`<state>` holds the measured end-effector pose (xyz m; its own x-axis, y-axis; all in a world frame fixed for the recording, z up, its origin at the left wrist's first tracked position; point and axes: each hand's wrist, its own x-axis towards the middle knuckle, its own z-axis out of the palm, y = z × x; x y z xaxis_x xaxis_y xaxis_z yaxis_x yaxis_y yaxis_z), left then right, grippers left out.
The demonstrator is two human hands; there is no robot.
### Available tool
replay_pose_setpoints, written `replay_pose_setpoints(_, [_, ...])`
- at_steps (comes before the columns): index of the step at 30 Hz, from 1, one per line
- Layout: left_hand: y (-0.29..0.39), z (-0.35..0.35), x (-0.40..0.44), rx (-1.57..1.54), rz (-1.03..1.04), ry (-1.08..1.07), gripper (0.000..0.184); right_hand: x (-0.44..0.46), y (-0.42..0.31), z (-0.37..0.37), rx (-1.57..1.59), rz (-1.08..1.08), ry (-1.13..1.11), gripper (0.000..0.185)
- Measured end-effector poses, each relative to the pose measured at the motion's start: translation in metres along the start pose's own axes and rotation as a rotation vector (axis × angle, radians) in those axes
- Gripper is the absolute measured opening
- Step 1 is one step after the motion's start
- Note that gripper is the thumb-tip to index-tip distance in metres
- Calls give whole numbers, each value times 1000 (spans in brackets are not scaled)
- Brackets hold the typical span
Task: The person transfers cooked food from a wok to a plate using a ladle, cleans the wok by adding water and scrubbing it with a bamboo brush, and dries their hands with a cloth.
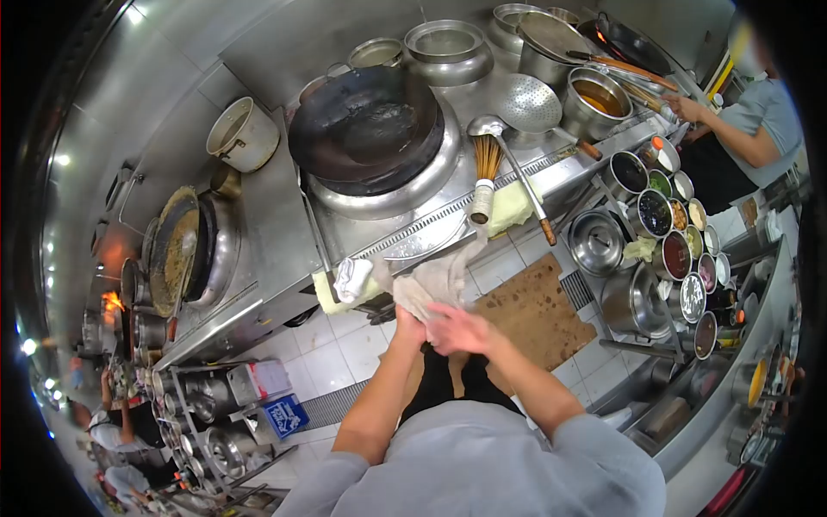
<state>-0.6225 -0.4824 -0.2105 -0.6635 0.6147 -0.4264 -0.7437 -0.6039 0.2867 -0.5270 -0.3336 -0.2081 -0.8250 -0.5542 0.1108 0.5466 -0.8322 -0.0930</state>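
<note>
A greyish-beige cloth [431, 283] hangs in front of the stove edge, bunched up at its lower end. My left hand [410, 327] is closed around that bunched end. Beside it, my right hand [463, 329] is slightly blurred, its fingers stretched toward the cloth and apart; whether they touch it I cannot tell. Just left of the cloth, a white folded rag [353, 280] lies over a pale yellow towel [332, 295] on the stove's front edge. A large black wok [366, 129] sits on the burner beyond my hands.
A ladle [517, 172], a bamboo brush [485, 177] and a perforated skimmer [525, 103] lie right of the wok. Several seasoning containers [652, 213] stand on a rack at right. A cardboard mat [534, 319] covers floor tiles. Another person [749, 129] works at upper right.
</note>
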Motion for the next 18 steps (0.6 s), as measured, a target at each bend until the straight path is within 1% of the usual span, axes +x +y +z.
replay_pose_setpoints(1, [-1,1,-7,-6,1,7,70,-37,10,-84,140,63,-23,58])
replay_pose_setpoints(2, [-4,6,-19,-18,-25,135,69,-73,20,-166,279,129,-38,56])
replay_pose_setpoints(3, [-7,8,-28,-24,-56,260,69,-66,29,-148,288,127,-35,56])
replay_pose_setpoints(5, [-31,-12,-55,145,-118,283,66,-38,33,-91,82,-219,639,48])
replay_pose_setpoints(6, [-38,-29,-69,237,-286,409,62,-32,50,-176,56,-178,669,48])
replay_pose_setpoints(7, [-39,-48,-84,395,-413,299,60,-33,53,-173,62,-170,670,48])
replay_pose_setpoints(8, [-33,-67,-96,552,-536,182,57,-28,51,-164,70,-153,618,52])
replay_pose_setpoints(9, [-21,-98,-99,558,-538,183,57,-21,45,-158,79,-145,566,56])
replay_pose_setpoints(10, [-7,-135,-98,856,-496,393,54,-20,37,-158,84,-154,566,56])
replay_pose_setpoints(11, [-2,-154,-97,1146,-440,601,51,-24,26,-158,198,-47,300,54])
replay_pose_setpoints(12, [-2,-139,-84,1153,-445,570,46,-29,20,-159,306,60,33,53])
replay_pose_setpoints(13, [-1,-115,-58,1157,-448,536,42,-26,23,-148,303,55,41,53])
replay_pose_setpoints(15, [-22,-93,-2,1478,-514,250,36,4,39,-106,-876,168,1237,49])
replay_pose_setpoints(16, [-35,-79,16,1609,-480,149,36,25,49,-94,-1641,-263,1019,45])
replay_pose_setpoints(17, [-54,-66,32,1749,-390,70,36,25,34,-96,-1652,-262,1021,45])
replay_pose_setpoints(18, [-64,-52,42,1841,-316,2,35,23,7,-105,-1462,-129,901,43])
